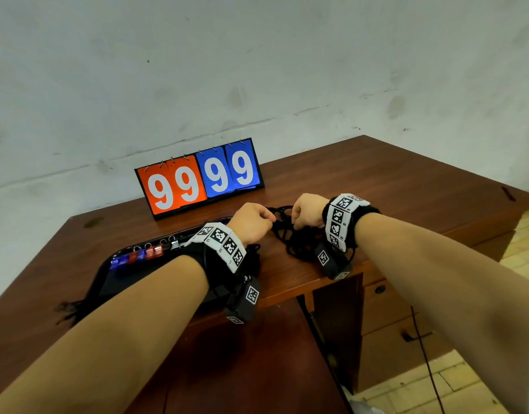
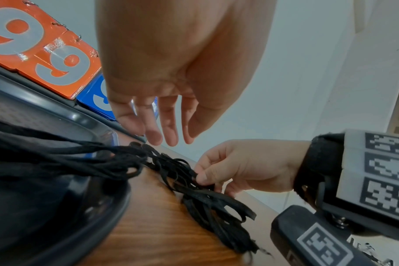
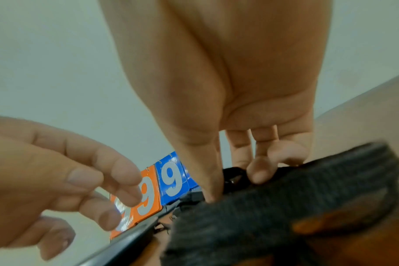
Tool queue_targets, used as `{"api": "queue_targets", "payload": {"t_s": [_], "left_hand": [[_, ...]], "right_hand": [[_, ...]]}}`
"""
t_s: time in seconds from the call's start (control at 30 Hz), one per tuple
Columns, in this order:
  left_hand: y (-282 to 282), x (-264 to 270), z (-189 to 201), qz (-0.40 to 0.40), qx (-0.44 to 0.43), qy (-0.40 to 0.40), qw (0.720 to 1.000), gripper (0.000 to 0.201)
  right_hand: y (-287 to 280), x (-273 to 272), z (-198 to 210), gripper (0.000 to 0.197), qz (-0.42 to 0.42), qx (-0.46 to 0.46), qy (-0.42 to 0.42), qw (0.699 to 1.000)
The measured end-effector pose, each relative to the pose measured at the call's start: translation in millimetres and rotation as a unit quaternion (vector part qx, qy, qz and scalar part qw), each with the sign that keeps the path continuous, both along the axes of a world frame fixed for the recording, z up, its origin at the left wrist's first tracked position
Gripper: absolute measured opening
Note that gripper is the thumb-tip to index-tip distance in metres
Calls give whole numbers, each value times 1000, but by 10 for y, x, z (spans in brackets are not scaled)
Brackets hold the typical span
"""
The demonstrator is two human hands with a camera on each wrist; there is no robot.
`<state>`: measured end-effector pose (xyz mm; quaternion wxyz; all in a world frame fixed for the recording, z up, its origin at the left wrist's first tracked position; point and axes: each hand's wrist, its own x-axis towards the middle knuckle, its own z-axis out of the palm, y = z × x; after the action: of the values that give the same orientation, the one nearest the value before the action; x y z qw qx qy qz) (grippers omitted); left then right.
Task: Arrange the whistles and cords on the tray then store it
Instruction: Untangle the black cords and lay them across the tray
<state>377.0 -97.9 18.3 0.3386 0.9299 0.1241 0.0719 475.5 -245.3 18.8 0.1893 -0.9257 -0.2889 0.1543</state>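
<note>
My right hand [image 2: 244, 172] pinches the tangle of black cords [image 2: 194, 181] between thumb and fingers; the bundle lies on the desk [image 1: 376, 186] just right of the tray [image 1: 108, 270]. Some cords trail from the tangle back over the tray's right rim. My left hand [image 2: 171, 72] hovers above the cords, fingers [image 2: 171, 129] straight and a little spread, pointing down, holding nothing; from the left wrist they stop just short of the strands. From my head the left hand looks loosely bent, close beside the right.

The tray sits near the left part of the desk. On it the whistles [image 1: 140, 255], blue and red, lie in a row along the far side, each with a small ring. More black cord hangs off the tray's near left edge.

A scoreboard [image 1: 197, 177] stands at the far side, reading 99 on orange and 99 on blue.
</note>
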Motion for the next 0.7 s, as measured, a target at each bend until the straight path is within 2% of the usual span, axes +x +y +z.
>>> {"api": "queue_targets", "payload": {"t_s": [0.07,0.13,0.2,0.37,0.57,0.7], "left_hand": [[-3,16,-1,-1,1,-4,1000,19],[-7,37,-11,7,-2,-11,1000,19],[-18,59,-19,17,-8,-22,1000,21],[-62,91,-11,48,-80,-50,994,38],[-120,124,29,49,-160,-74,983,39],[-154,134,46,35,-157,-80,984,19]], "right_hand": [[-32,19,10,2,-18,71,12,997],[-67,40,14,9,-25,147,27,988],[-101,33,29,7,-32,202,49,978],[-153,30,63,7,-32,258,88,961],[-203,37,78,11,-23,325,149,934],[-225,17,97,14,-6,343,159,926]]}}
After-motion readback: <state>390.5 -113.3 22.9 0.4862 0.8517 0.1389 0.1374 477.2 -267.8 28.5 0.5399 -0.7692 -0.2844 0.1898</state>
